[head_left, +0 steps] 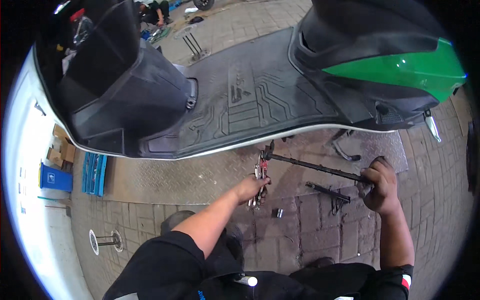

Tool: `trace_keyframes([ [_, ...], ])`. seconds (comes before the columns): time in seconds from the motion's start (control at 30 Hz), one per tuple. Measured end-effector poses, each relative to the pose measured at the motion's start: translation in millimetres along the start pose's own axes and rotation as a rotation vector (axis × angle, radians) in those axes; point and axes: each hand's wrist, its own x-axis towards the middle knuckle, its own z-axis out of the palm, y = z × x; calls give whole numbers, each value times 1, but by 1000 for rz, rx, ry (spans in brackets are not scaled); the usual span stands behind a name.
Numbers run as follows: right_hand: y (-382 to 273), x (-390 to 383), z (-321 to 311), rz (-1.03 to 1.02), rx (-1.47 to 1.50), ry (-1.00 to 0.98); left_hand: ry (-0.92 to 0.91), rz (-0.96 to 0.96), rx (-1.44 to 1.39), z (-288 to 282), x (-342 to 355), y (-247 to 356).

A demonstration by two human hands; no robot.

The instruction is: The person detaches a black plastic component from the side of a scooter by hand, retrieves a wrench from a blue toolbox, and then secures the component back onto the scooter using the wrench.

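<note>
A long dark bar (315,166) is being gripped by the closed right hand (380,187); locking pliers (259,175) are being clamped in the closed left hand (252,187) under the scooter (260,95), and should be held steady.

Even, fairly dim daylight with soft shadow under the scooter (260,95); a glare streak on its green panel (405,67); the white wall (25,165) at left is overexposed; fisheye bending and a black vignette at the rim; slight softness throughout.
</note>
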Motion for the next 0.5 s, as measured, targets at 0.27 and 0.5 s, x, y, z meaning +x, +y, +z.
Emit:
trace_keyframes([
  [0.27, -10, -29, 13, 632, 232, 129, -29, -61, 124, -8, 10, 8],
  [0.5, 52, -105, -22, 681, -50, -260, 31, -17, 249, -26, 30, -2],
])
